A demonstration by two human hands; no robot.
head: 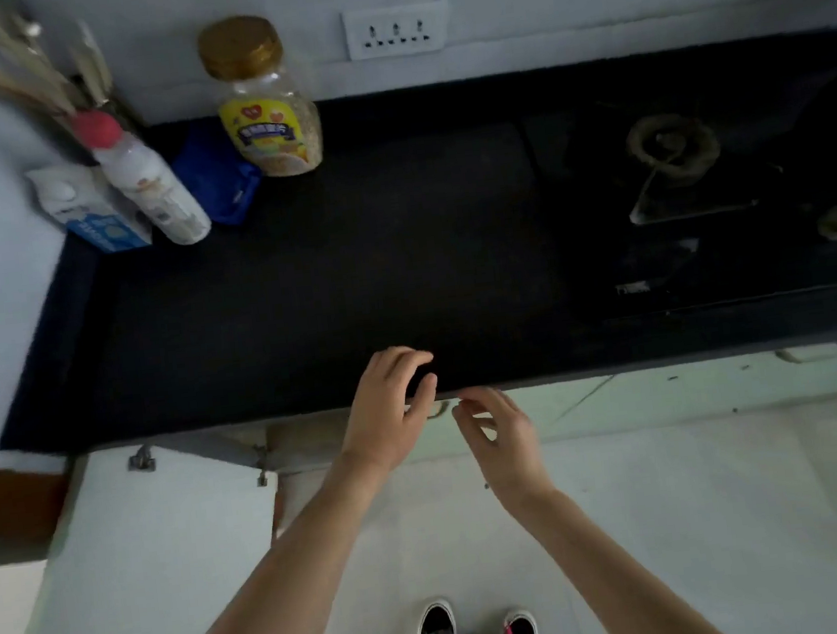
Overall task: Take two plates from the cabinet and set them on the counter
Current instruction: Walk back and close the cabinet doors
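A black counter (325, 285) runs across the view. Under it, a white cabinet door (161, 540) stands swung open at the left, and the cabinet's inside is hidden beneath the counter edge. No plate shows anywhere. My left hand (393, 412) hovers at the counter's front edge with its fingers curled and apart, holding nothing. My right hand (504, 437) is just to its right, slightly below the edge, with fingers spread and empty.
At the counter's back left stand a jar with a gold lid (264, 100), a white bottle with a pink cap (144, 180), a carton (84, 207), a blue pouch (221, 177) and a utensil holder (45, 82). A gas stove (692, 184) fills the right side.
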